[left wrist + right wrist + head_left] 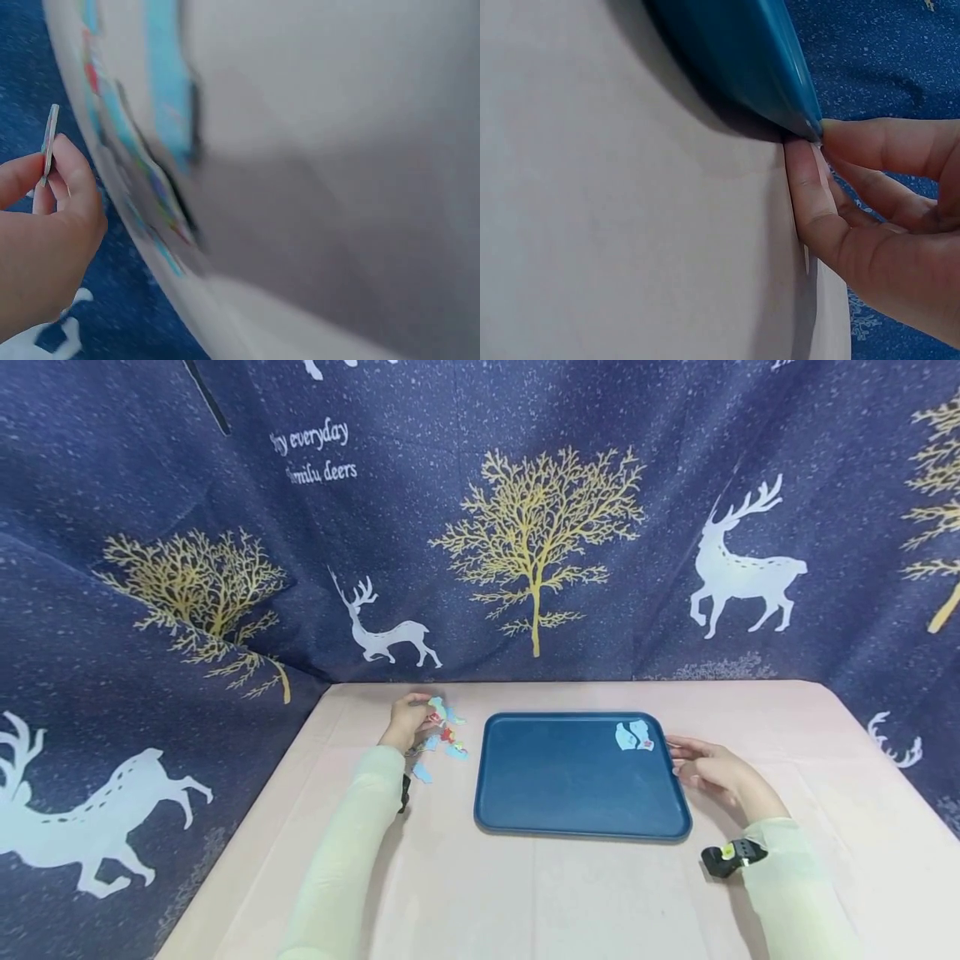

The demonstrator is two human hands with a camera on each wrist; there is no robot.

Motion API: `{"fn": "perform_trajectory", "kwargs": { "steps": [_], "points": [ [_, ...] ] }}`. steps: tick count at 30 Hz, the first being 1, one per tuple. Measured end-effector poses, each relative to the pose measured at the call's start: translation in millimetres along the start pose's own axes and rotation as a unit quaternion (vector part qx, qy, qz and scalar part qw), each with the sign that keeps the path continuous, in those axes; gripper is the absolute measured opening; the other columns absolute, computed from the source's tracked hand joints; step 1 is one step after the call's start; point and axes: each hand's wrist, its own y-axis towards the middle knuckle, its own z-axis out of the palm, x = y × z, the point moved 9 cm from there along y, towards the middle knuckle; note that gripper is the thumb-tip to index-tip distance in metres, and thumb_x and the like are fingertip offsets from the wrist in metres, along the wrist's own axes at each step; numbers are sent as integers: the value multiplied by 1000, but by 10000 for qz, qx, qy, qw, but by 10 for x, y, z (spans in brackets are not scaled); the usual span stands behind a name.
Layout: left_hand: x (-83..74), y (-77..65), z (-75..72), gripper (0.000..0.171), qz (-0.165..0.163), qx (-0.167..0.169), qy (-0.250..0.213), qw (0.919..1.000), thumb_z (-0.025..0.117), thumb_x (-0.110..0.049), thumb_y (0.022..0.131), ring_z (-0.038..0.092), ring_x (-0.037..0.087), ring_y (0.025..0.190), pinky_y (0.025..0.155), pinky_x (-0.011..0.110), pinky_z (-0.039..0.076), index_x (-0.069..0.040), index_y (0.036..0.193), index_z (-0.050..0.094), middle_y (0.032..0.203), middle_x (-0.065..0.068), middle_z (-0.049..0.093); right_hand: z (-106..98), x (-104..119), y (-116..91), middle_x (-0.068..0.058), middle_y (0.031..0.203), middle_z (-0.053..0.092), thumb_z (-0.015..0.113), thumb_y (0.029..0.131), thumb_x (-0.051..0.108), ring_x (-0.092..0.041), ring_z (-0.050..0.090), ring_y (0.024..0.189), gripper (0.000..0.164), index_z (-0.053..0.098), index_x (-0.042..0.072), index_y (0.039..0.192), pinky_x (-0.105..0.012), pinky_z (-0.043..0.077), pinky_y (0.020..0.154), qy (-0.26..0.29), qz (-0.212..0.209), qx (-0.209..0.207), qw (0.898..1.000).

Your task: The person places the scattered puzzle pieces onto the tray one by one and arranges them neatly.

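Note:
My left hand (407, 720), at the far left of the table, pinches a thin jigsaw puzzle piece (50, 142) between thumb and fingers, slightly raised above the surface. Several more light-blue and coloured puzzle pieces (453, 750) lie loosely beside and below that hand. On the right, my right hand (716, 772) holds the rim of a dark blue tray (570, 785), its thumb and a finger (885, 142) meeting at the edge. Two pale-blue puzzle pieces (626, 739) lie close together in the tray's far right corner.
A pale pink cloth covers the table (480, 893). Behind it and along the left hangs a dark blue curtain (585, 627) printed with white deer and gold trees. The tray's raised rim stands between the loose pieces and my right hand.

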Motion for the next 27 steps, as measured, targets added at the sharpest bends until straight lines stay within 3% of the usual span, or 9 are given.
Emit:
{"fn": "perform_trajectory", "kwargs": {
  "steps": [5,11,16,22,27],
  "points": [
    [-93,-36,230,38,-252,293,-489,9981,58,3,90,65,16,78,90,34,56,2,128,52,107,17,59,-9,-17,-19,-35,146,26,51,77,-13,-14,54,106,82,15,-5,150,-26,53,94,-31,131,-106,9999],
    [-248,-115,522,38,-304,517,-912,9940,60,5,90,64,15,71,84,32,58,3,127,50,100,17,59,9,10,-48,-38,144,25,50,78,-15,-3,56,95,81,14,-7,149,-23,55,88,124,62,-114,9998],
    [-393,-185,791,35,-150,689,-877,9936,62,3,90,62,13,69,89,37,57,3,123,52,93,14,60,6,8,-47,-37,145,25,50,78,-14,-2,57,92,80,14,-7,150,-21,56,82,86,69,-131,9999],
    [-505,-259,1111,32,-131,868,-762,9932,63,0,90,61,12,67,95,44,53,1,121,55,102,15,60,11,18,-34,-37,143,28,49,74,-15,-6,55,95,83,15,-7,150,-20,54,69,57,28,-81,9999],
    [-589,-338,1381,29,-86,1104,-933,9895,63,3,89,63,13,67,87,38,58,1,117,55,103,17,60,9,27,-46,-37,144,26,50,76,-15,-5,55,95,83,14,-7,150,-20,55,75,36,43,-72,10000]
  ]
}}
